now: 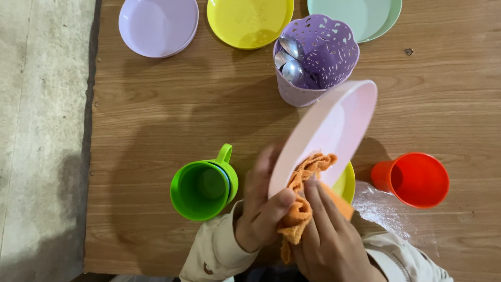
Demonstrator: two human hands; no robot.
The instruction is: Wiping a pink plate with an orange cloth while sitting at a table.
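My left hand (pixel 261 209) grips the lower rim of a pale pink plate (pixel 334 125), which is tilted up above the wooden table (pixel 156 115). My right hand (pixel 329 235) presses an orange cloth (pixel 302 198) against the plate's inner face near its lower edge. The cloth hangs down between both hands. Under the plate a yellow-green dish (pixel 346 183) peeks out, mostly hidden.
A green mug (pixel 203 188) stands left of my hands and an orange cup (pixel 417 178) to the right. At the back are a lilac cutlery holder (pixel 318 57) with spoons, a lilac bowl (pixel 158 26), a yellow plate (pixel 249 22) and a mint plate (pixel 365 15). Concrete floor (pixel 42 130) lies left.
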